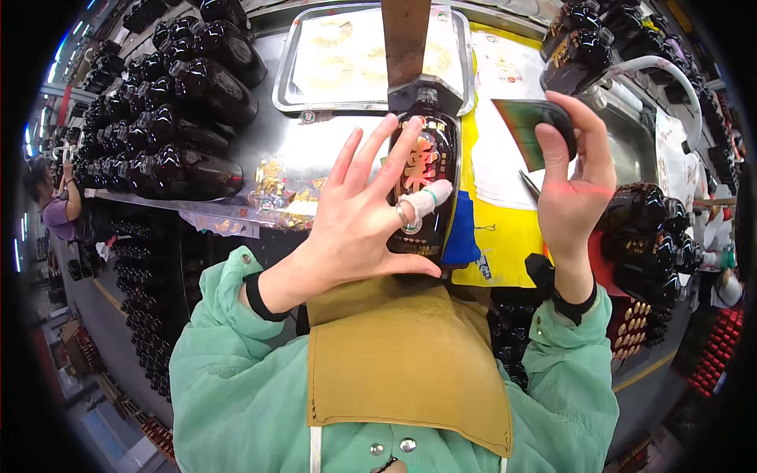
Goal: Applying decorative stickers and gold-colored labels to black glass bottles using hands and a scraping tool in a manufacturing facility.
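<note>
A dark glossy bottle (448, 150) with gold and red lettering lies in front of me, its neck pointing away. My left hand (347, 209) is spread over it, fingers apart and thumb toward the bottle's near end. White wrapping covers one of its fingers, with a ring at the base. Part of the bottle's face is hidden under this hand. To the right, my right hand (579, 177) is raised, pinching a flat, dark scraper (532, 126) with a rounded edge between thumb and fingers. The scraper is apart from the bottle. A blue cloth (463, 232) lies against the bottle's right side.
A metal tray (285, 88) with a white sheet sits behind, crossed by a brown post (406, 39). Gold foil pieces (270, 177) lie left. Many dark bottles (201, 169) line the left. White papers (490, 162) cover a yellow mat (505, 244). More bottles (643, 229) stand right.
</note>
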A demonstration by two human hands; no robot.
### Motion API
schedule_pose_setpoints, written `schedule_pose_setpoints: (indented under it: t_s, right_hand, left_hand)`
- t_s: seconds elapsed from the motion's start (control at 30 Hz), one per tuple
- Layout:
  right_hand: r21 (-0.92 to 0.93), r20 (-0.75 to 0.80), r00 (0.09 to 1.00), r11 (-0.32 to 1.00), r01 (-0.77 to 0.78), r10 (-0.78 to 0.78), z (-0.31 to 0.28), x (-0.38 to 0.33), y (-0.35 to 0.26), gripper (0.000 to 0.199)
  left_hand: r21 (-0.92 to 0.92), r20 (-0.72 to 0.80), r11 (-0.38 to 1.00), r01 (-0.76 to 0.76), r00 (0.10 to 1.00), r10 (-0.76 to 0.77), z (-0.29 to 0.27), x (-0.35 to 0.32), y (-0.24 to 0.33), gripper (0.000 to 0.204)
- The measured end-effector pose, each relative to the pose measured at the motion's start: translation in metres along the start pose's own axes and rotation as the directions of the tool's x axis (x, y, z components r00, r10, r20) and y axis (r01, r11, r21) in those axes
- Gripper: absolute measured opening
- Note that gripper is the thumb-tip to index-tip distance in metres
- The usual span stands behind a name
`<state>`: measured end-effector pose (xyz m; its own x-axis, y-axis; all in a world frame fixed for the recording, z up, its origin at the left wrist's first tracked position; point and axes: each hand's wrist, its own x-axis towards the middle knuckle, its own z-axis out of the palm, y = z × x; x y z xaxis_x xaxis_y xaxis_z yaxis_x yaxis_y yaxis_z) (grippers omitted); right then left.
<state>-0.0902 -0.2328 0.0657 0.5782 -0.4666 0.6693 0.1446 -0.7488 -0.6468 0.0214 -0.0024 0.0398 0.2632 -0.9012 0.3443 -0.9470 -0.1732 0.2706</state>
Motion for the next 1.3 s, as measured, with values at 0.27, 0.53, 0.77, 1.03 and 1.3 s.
schedule_pose_setpoints:
  t_s: [0.27,0.53,0.77,1.03,1.3]
  right_hand:
    - [0.044,0.269,0.962,0.998,-0.055,0.041,0.028,0.016,0.011,0.024]
    - [-0.131,0.379,0.787,0.814,0.566,-0.487,0.040,0.007,0.006,0.024]
    - [0.214,0.611,0.632,0.868,0.448,-0.477,0.009,-0.089,-0.056,0.023]
    - [0.022,0.475,0.779,0.890,0.455,-0.409,-0.004,-0.124,-0.042,0.023]
    - [-0.070,0.200,0.961,0.976,0.207,-0.189,0.004,-0.154,-0.026,0.031]
  left_hand:
    - [-0.068,-0.134,0.992,0.105,0.984,-0.113,0.010,0.010,-0.015,0.094]
    - [-0.592,0.054,0.734,0.335,0.924,-0.378,0.069,-0.058,0.005,0.131]
    - [-0.569,-0.170,0.790,0.228,0.907,-0.385,0.070,-0.054,0.010,0.090]
    - [-0.551,-0.167,0.799,0.242,0.905,-0.390,0.070,-0.058,0.015,0.086]
    - [-0.252,-0.325,0.963,0.099,0.928,-0.181,0.068,-0.088,0.030,0.071]
